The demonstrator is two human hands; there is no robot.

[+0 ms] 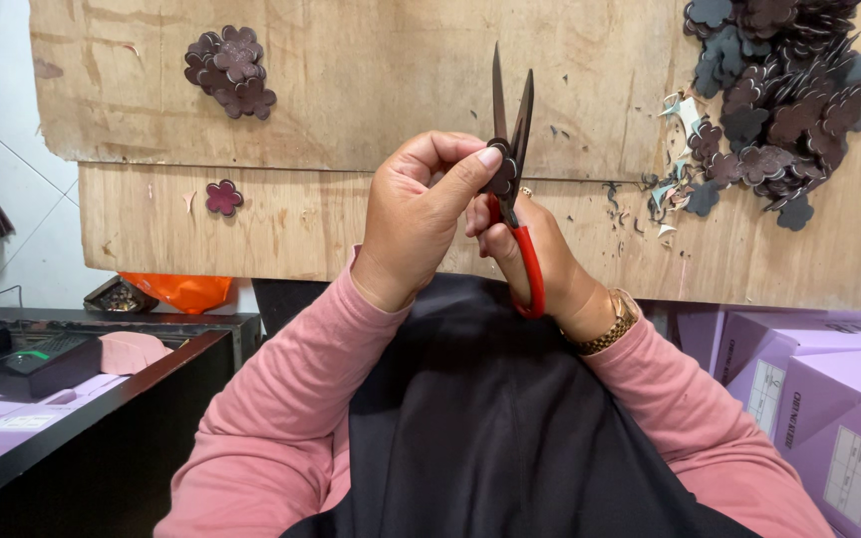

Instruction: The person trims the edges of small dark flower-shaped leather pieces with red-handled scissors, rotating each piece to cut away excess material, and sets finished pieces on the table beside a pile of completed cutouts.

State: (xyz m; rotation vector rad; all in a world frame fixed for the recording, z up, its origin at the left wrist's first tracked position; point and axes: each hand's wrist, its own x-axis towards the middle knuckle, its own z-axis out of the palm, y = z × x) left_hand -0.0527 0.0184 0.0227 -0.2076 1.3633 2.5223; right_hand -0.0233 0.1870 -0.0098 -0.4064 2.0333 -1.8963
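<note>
**Scissors at a dark flower piece, held over the board**

Head view, looking down over the lap. The left hand is up in the middle, fingers curled in and the thumb pressed flat across the top, pinching a small dark flower-shaped piece against the fingertips. Just beside that thumb tip, touching the piece, stand the red-handled scissors, blades pointing straight up and away, only slightly parted, tips close together. The right hand sits behind and just right of the left fingers, wrapped through the red loop, fingers closed round the handle; how far they squeeze, I cannot tell. A gold watch sits on that wrist, pink sleeves on both arms.

Beyond the fingertips lies the plywood board, worn and scratched. Far to the right of the right hand's fingers, a big heap of cut flower pieces, brown and grey, spills across the board, with pale scraps between that heap and the scissors. Up and left of the left hand's fingers, a small cluster of brown flowers; below it, well left of the knuckles, a single reddish flower lies alone. Lilac boxes stack at lower right, under the board's edge.
</note>
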